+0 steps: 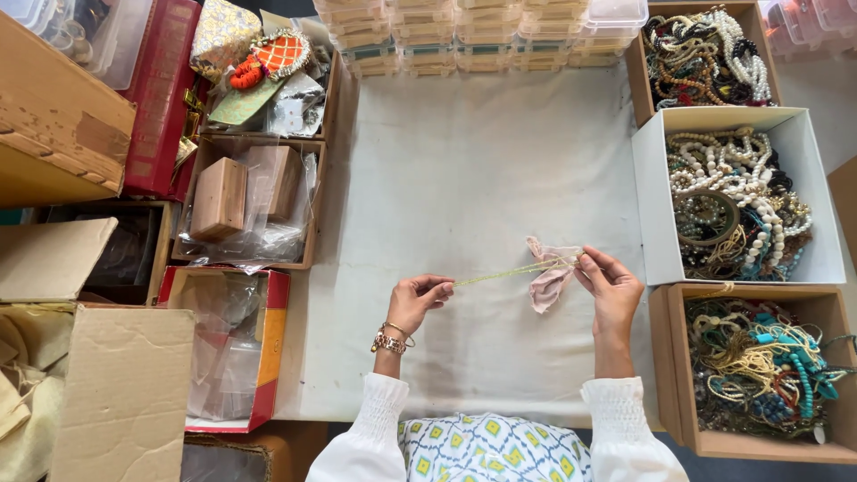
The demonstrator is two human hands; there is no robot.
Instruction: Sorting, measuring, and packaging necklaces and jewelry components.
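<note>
Hands: left hand [418, 300], right hand [611, 287] pinch gold chain [509, 271] ends, taut.

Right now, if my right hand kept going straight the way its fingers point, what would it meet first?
The right hand points up and left, so first the pink pouch it pinches, then probably only bare white cloth; depth is unclear.

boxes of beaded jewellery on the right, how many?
3: top wooden box, middle white box, bottom wooden box, stacked along the cloth's right edge. More may lie off-frame.

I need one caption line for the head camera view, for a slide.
Left hand and right hand stretch a thin yellow-green cord with a pink pouch over a white cloth.
</note>
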